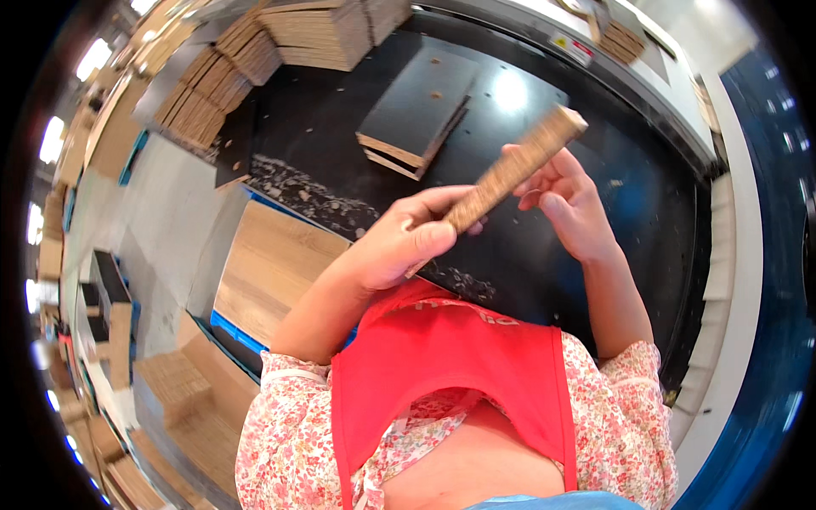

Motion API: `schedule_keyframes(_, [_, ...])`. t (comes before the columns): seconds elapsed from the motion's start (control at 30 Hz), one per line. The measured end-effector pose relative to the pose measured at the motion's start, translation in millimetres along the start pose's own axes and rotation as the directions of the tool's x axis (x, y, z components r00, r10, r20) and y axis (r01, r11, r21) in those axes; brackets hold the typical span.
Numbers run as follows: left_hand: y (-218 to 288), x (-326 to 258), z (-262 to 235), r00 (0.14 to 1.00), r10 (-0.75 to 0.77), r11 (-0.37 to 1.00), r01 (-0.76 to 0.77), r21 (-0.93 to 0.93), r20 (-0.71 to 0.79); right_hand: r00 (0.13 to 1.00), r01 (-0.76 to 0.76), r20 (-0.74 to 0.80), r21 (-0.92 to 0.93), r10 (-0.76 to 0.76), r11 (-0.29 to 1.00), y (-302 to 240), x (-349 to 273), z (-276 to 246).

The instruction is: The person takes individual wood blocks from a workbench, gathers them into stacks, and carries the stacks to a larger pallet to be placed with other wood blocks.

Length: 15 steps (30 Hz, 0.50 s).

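Note:
A board [520, 167] is tilted up over the black table, its rough brown edge turned toward me. My left hand [408, 234] is closed round its near end, thumb on one side and fingers on the other. My right hand [565, 200] is by the board's far end with its fingers apart and slightly bent. One of its fingertips passes behind the board, and whether it touches cannot be made out. Past my hands, a small stack of dark-faced boards [422, 106] lies on the black table [633, 246].
Stacked boards [319, 38] stand along the table's far left. Wood chips [310, 191] litter its left part. A wood-grain panel [272, 259] lies on a blue pallet at my left. A pale machine rail [586, 59] borders the far side, with a blue surface [778, 255] at right.

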<state>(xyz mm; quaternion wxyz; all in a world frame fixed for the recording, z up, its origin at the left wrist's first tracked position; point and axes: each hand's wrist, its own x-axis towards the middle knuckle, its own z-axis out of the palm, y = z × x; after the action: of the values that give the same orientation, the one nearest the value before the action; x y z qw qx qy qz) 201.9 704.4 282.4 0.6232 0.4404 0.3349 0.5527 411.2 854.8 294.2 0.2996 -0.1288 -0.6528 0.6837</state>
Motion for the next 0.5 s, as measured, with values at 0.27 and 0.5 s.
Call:
schedule_keyframes(0.27, [-46, 40, 39, 0.910, -0.323, 0.660, 0.413, -0.628, 0.259, 0.922, -0.235, -0.262, 0.207, 0.285, 0.950, 13, -53, -14])
schedule_keyframes(0.5, [-56, 54, 56, 0.894, -0.377, 0.748, 0.448, -0.489, 0.243, 0.860, -0.270, -0.322, 0.373, 0.397, 0.888, 21, -76, -35])
